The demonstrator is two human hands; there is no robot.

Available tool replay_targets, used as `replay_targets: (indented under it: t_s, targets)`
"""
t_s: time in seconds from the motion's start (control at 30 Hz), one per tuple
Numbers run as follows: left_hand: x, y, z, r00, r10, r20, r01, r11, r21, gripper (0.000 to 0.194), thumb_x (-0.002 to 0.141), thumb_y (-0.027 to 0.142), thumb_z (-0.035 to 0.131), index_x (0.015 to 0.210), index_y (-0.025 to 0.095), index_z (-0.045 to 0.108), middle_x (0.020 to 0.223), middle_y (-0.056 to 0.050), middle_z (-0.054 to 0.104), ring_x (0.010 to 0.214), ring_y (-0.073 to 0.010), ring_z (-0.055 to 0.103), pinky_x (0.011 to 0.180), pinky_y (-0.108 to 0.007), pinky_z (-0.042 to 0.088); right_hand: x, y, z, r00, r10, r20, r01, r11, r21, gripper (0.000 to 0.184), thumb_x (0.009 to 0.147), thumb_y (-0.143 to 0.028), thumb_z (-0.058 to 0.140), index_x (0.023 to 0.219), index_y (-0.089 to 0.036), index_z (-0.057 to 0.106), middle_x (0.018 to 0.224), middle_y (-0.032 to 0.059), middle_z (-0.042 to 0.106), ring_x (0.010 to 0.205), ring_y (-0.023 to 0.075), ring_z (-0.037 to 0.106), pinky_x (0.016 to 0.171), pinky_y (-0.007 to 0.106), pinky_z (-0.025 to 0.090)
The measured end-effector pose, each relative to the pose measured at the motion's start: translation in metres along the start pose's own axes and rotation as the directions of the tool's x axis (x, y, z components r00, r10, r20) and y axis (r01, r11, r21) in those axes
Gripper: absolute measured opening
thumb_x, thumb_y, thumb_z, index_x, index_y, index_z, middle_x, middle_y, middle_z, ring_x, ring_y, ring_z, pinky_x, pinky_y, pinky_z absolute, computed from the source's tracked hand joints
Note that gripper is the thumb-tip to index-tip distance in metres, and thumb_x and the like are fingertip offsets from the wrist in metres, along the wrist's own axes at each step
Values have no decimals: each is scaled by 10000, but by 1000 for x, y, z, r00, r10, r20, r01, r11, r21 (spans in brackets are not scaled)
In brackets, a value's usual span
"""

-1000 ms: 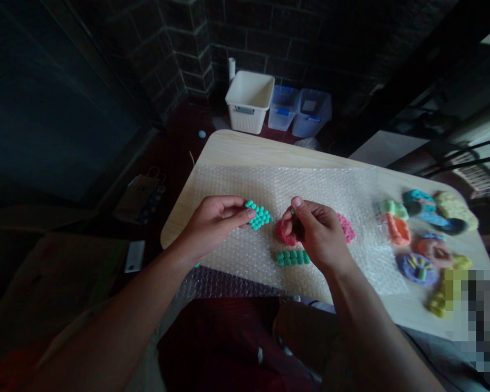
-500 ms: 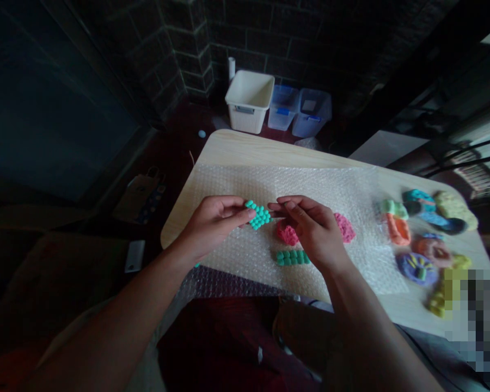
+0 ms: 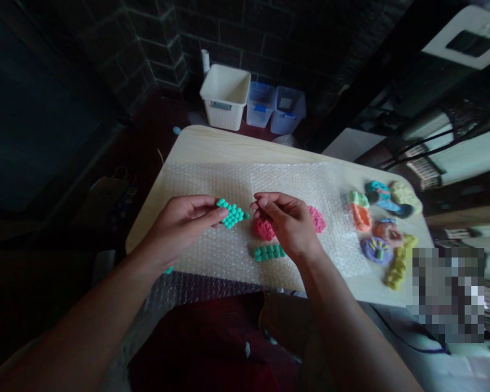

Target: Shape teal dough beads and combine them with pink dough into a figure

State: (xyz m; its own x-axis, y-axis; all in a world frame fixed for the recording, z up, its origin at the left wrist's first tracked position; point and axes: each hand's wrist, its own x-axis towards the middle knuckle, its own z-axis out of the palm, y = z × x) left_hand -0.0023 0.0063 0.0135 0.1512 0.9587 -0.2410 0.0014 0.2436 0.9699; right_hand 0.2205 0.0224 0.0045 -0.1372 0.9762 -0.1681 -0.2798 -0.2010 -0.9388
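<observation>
Right hand: the right hand (image 3: pixel 288 223) hid the space between its fingertips, so any piece there could not be made out, and it covered part of the red clay lump (image 3: pixel 263 230).
Left hand: the left hand (image 3: pixel 179 231) covered one corner of the turquoise clay grid (image 3: pixel 231 213).
Clay scrap: a small turquoise clay bit (image 3: pixel 169 270) showed only partly at the left wrist.
Desk corner: a pixelated patch (image 3: pixel 445 294) blurred the right front corner of the desk (image 3: pixel 237 144).
Floor: a small pale blue object (image 3: pixel 176 130) was too small to identify.
Bins: the contents of the clear plastic bins (image 3: pixel 261 103) were too dim to tell.
</observation>
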Motion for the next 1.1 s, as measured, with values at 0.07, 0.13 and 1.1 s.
replay_targets:
  t_s: [0.07,0.13,1.1]
  targets:
    - [-1,1,1,999,-32,-24,31,999,-16,172,854,351,865,921,196,832,878,-30,805,807,-169,689,751,-271,503,0,-1,1,1000,16,15,-16,1000,-6,357,846,-547,871,889,-198,812,731,28,786,588,112,648,554,240,502]
    - [-2,2,2,996,-68,-63,67,998,-11,130,848,307,858,910,196,830,858,-15,797,804,-163,681,764,-267,497,0,-2,1,999,42,-5,-43,997,-61,476,904,-650,769,769,-195,747,598,14,719,458,95,545,445,237,403]
    - [-1,1,1,998,-47,-31,47,999,-5,165,836,331,869,918,191,836,889,-39,813,823,-173,688,753,-266,502,2,-2,-3,996,45,79,-57,985,161,261,846,-388,892,1020,-215,803,952,47,843,828,169,789,843,338,653]
